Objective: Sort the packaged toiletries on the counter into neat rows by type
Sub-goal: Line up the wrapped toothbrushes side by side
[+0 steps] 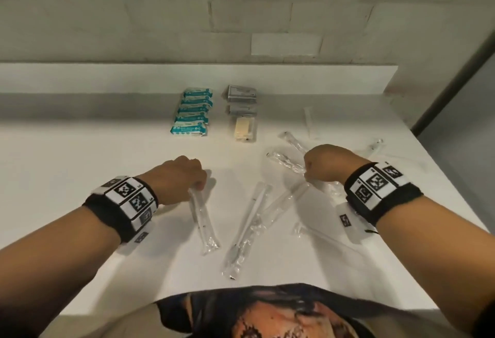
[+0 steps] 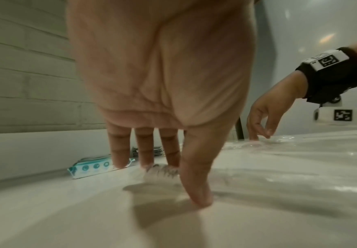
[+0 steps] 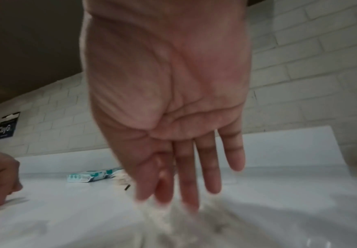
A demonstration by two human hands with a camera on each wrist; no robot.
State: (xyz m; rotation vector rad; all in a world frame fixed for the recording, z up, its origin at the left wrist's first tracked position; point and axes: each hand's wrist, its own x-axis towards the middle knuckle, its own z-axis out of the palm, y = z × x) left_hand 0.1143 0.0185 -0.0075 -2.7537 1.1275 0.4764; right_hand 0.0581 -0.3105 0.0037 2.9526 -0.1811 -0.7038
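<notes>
Head view: I see the left hand (image 1: 184,176) with fingers pointing down, tips pressing the far end of a clear sleeve (image 1: 203,223) on the white counter (image 1: 80,155). The right hand (image 1: 328,163) pinches another clear sleeve (image 1: 288,162) among the scattered ones. The teal packets (image 1: 192,111) and grey sachets (image 1: 242,96) sit in two rows by the wall. The wrist views are blurred; I can't read sleeve contents, and the right grip is smeared there.
</notes>
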